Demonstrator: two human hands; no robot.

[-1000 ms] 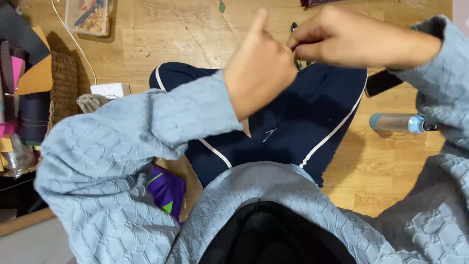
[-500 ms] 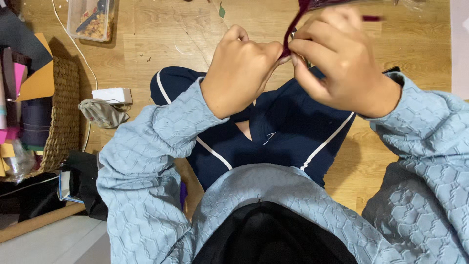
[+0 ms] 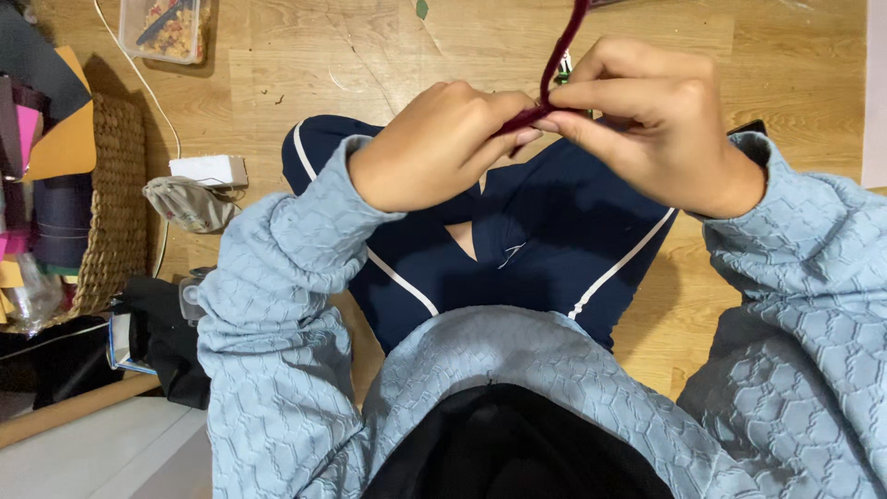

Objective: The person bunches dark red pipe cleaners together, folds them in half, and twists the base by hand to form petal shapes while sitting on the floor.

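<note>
A: Vs half a second ago: both hands are lower in view and closer together, and the dark red strip now runs up out of the top edge instead of curling over the right hand. A second ago the right hand was off to the upper right.

B: Big stuff first?

A: Wooden floor (image 3: 305, 83) fills the background. Person is seated on it, light blue textured sleeves (image 3: 277, 305) on both arms, navy trousers with white side stripes (image 3: 554, 240) below the hands.

B: Left side clutter?

A: Woven basket (image 3: 115, 203) at the left edge with coloured sheets beside it. Near it a grey crumpled cloth (image 3: 189, 203) and a small white box (image 3: 208, 168), touching or nearly so. Clear plastic container (image 3: 166, 28) at top left, white cable (image 3: 129, 65) running past it.

B: Hands?

A: Left hand (image 3: 434, 148) and right hand (image 3: 661, 125) meet over the lap, fingertips touching. Each grip is pinched closed on the dark red strip (image 3: 554, 74), a thin cord-like piece.

B: Where exactly is the strip?

A: Lower end clamped between the two hands, rest rising between them to the frame top. Can't tell its material.
</note>
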